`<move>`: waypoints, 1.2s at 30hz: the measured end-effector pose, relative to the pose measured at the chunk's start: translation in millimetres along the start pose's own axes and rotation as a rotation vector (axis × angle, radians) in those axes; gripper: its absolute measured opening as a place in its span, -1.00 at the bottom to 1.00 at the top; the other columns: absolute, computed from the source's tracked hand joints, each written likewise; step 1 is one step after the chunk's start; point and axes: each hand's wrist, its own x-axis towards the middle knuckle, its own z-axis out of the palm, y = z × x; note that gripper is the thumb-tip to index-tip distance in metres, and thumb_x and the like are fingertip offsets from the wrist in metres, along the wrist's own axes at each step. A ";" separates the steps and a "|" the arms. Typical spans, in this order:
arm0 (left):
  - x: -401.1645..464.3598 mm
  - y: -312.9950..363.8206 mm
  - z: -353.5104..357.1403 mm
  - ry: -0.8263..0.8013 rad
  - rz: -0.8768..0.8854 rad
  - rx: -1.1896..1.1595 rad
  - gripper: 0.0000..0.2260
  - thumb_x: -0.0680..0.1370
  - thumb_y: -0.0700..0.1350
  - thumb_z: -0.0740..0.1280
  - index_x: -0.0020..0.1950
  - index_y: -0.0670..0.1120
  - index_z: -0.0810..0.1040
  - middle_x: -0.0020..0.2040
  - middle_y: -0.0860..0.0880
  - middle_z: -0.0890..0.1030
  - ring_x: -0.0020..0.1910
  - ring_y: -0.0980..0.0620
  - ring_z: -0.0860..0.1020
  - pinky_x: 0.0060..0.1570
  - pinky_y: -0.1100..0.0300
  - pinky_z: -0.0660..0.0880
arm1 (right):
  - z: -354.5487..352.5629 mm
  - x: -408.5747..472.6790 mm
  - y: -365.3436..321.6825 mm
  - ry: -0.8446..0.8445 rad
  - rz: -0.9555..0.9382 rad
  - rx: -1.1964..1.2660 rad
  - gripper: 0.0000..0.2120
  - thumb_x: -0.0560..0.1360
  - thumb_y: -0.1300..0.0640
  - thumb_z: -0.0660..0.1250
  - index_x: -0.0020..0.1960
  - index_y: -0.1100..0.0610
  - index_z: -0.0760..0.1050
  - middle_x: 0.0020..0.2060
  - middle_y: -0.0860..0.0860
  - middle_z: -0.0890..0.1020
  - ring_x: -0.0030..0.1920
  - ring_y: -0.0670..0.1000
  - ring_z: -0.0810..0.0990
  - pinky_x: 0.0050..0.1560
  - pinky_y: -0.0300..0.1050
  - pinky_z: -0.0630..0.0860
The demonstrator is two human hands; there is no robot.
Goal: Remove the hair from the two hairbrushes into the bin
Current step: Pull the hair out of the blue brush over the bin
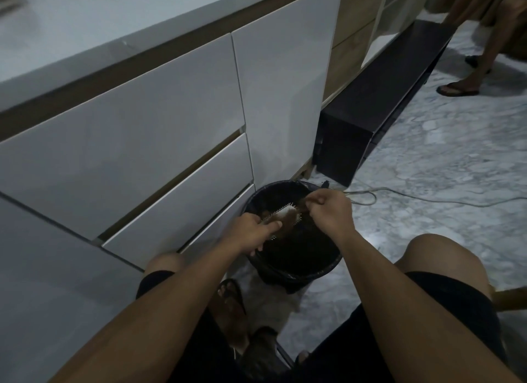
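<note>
mid-task. left hand (251,230) closed around hairbrush (281,216), held over the bin (296,271). right hand (328,208) pinches a hair clump (302,204) at the brush's far end, not dropped yet. second brush not in view; can't tell if it's done.

The bin (291,271) mouth, lower centre of the frame, is partly covered — the hairbrush (281,218) lies across its upper left, gripped by the left hand (252,231), with the right hand (328,207) over the upper right rim. The mouth's lower half is open. White drawers (128,160) wall off the left; marble floor (442,160) lies free to the right, crossed by a cable (427,198).
</note>
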 end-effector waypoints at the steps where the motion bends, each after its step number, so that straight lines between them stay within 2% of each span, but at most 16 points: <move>1: -0.6 0.3 -0.4 -0.005 0.002 -0.016 -0.62 0.49 0.20 0.34 -0.24 -0.12 0.56 -0.49 -0.06 0.59 -0.59 -0.01 0.48 -0.44 0.23 0.42 | -0.4 0.2 0.6 0.009 0.021 0.013 -0.80 0.45 0.24 0.33 -0.10 0.04 0.70 -0.23 -0.03 0.71 -0.09 0.05 0.68 0.07 0.00 0.61; 4: -1.7 3.7 -1.4 -0.014 0.004 -0.025 -0.62 0.50 0.19 0.33 -0.26 -0.11 0.54 -0.46 -0.08 0.59 -0.60 0.00 0.46 -0.47 0.25 0.40 | 0.7 -0.1 -0.9 -0.044 0.066 0.013 -0.75 0.39 0.27 0.28 -0.15 -0.04 0.65 -0.19 -0.02 0.69 -0.05 0.07 0.67 0.12 0.09 0.60; 5: -1.9 4.9 -1.8 -0.016 0.002 -0.019 -0.62 0.50 0.19 0.33 -0.26 -0.11 0.55 -0.46 -0.09 0.60 -0.60 0.00 0.46 -0.47 0.26 0.41 | 1.4 -0.7 -2.1 -0.081 0.052 0.009 -0.73 0.35 0.26 0.30 -0.07 -0.03 0.63 -0.10 -0.01 0.68 0.00 0.06 0.66 0.16 0.07 0.58; 7: -1.6 6.1 -2.6 -0.026 -0.006 -0.010 -0.62 0.51 0.19 0.33 -0.25 -0.12 0.55 -0.46 -0.09 0.59 -0.61 0.01 0.46 -0.48 0.26 0.40 | 1.9 -2.0 -4.5 -0.172 -0.064 -0.044 -0.54 0.29 0.20 0.38 0.17 -0.01 0.57 0.11 0.00 0.61 0.09 0.02 0.62 0.22 0.04 0.55; 9: -1.1 7.3 -3.4 -0.037 -0.008 -0.007 -0.61 0.52 0.17 0.32 -0.24 -0.15 0.56 -0.46 -0.10 0.58 -0.60 0.00 0.46 -0.51 0.27 0.40 | 0.8 -4.5 -7.1 -0.272 -0.225 -0.152 -0.44 0.30 0.19 0.43 0.28 -0.07 0.53 0.19 -0.02 0.53 0.13 -0.02 0.57 0.26 -0.06 0.49; 12: -1.8 9.5 -5.1 -0.045 0.000 -0.015 -0.61 0.53 0.16 0.32 -0.23 -0.17 0.58 -0.45 -0.10 0.57 -0.59 0.00 0.46 -0.52 0.29 0.39 | 1.9 -6.2 -8.3 -0.281 -0.370 -0.248 -0.69 0.39 0.23 0.45 0.11 0.01 0.66 0.09 -0.01 0.62 0.08 -0.03 0.58 0.19 -0.12 0.50; 15: -3.3 9.5 -6.1 -0.048 -0.018 -0.033 -0.60 0.52 0.16 0.34 -0.19 -0.20 0.60 -0.46 -0.10 0.57 -0.60 0.00 0.45 -0.52 0.28 0.38 | 0.8 -6.8 -10.0 -0.174 -0.315 -0.256 -0.88 0.44 0.22 0.44 -0.07 0.07 0.70 -0.11 -0.03 0.70 -0.10 -0.06 0.61 0.03 -0.18 0.51; 19: -3.5 8.7 -8.1 -0.029 -0.018 -0.032 -0.60 0.51 0.17 0.33 -0.24 -0.17 0.57 -0.47 -0.09 0.57 -0.63 0.02 0.44 -0.52 0.29 0.37 | -2.8 -2.7 -10.3 -0.054 -0.158 -0.161 -0.88 0.47 0.26 0.40 -0.08 0.11 0.70 -0.21 -0.03 0.69 -0.11 -0.05 0.64 -0.01 -0.21 0.50; 21: -3.8 7.9 -10.0 -0.032 -0.016 -0.034 -0.62 0.53 0.16 0.32 -0.25 -0.15 0.55 -0.46 -0.09 0.56 -0.63 0.04 0.42 -0.54 0.30 0.36 | -4.0 -1.4 -10.4 0.027 -0.106 -0.159 -0.87 0.48 0.27 0.39 -0.06 0.13 0.70 -0.17 0.00 0.70 -0.09 -0.04 0.63 0.00 -0.25 0.45; 24: -5.2 7.1 -12.2 -0.040 -0.012 -0.059 -0.62 0.53 0.17 0.32 -0.24 -0.15 0.55 -0.47 -0.08 0.56 -0.63 0.05 0.41 -0.49 0.27 0.38 | -7.8 -0.9 -9.0 0.124 -0.043 -0.146 -0.85 0.48 0.28 0.37 -0.07 0.14 0.70 -0.11 0.04 0.71 -0.08 0.00 0.62 0.00 -0.21 0.47; 26: -5.8 9.0 -12.4 -0.041 -0.005 -0.054 -0.61 0.54 0.16 0.31 -0.26 -0.14 0.54 -0.46 -0.08 0.56 -0.62 0.05 0.42 -0.45 0.24 0.40 | -7.7 0.6 -6.2 0.060 -0.052 -0.164 -0.80 0.47 0.31 0.34 -0.02 0.12 0.68 -0.06 0.04 0.71 0.00 0.04 0.64 0.06 -0.14 0.53; 28: -5.5 12.2 -12.1 -0.038 -0.005 -0.041 -0.60 0.54 0.16 0.30 -0.29 -0.14 0.53 -0.45 -0.10 0.57 -0.60 0.03 0.43 -0.43 0.23 0.41 | -6.2 0.3 -6.5 -0.118 -0.124 -0.155 -0.65 0.39 0.33 0.33 0.11 0.07 0.64 0.05 0.02 0.67 0.08 0.02 0.63 0.16 -0.11 0.54; 31: -3.5 14.7 -12.4 -0.041 -0.022 -0.064 -0.58 0.53 0.19 0.29 -0.29 -0.15 0.54 -0.44 -0.11 0.58 -0.59 0.01 0.44 -0.39 0.21 0.43 | -3.4 -4.8 -8.0 -0.333 -0.268 -0.174 -0.47 0.31 0.23 0.47 0.26 -0.03 0.55 0.18 -0.06 0.53 0.14 -0.07 0.54 0.16 -0.32 0.40; 32: -2.7 14.9 -12.8 -0.041 -0.030 -0.070 -0.58 0.53 0.19 0.29 -0.27 -0.15 0.55 -0.44 -0.12 0.58 -0.59 0.00 0.44 -0.40 0.21 0.43 | -1.9 -6.1 -7.9 -0.364 -0.305 -0.187 -0.44 0.30 0.18 0.52 0.27 -0.05 0.54 0.19 -0.08 0.50 0.16 -0.08 0.50 0.19 -0.31 0.36; 34: -1.8 15.7 -13.2 -0.037 -0.045 -0.082 -0.59 0.53 0.19 0.28 -0.25 -0.15 0.56 -0.43 -0.12 0.58 -0.60 0.01 0.45 -0.45 0.24 0.42 | 1.0 -8.3 -7.0 -0.349 -0.359 -0.228 -0.52 0.31 0.13 0.55 0.21 -0.06 0.60 0.14 -0.09 0.50 0.14 -0.08 0.48 0.21 -0.22 0.36; 36: -1.0 16.1 -12.8 -0.029 -0.055 -0.102 -0.60 0.52 0.18 0.29 -0.25 -0.15 0.54 -0.46 -0.10 0.57 -0.62 0.01 0.43 -0.49 0.27 0.39 | 2.3 -7.9 -7.0 -0.225 -0.405 -0.284 -0.73 0.38 0.14 0.50 0.07 -0.03 0.68 0.04 -0.06 0.60 0.06 -0.05 0.55 0.14 -0.21 0.41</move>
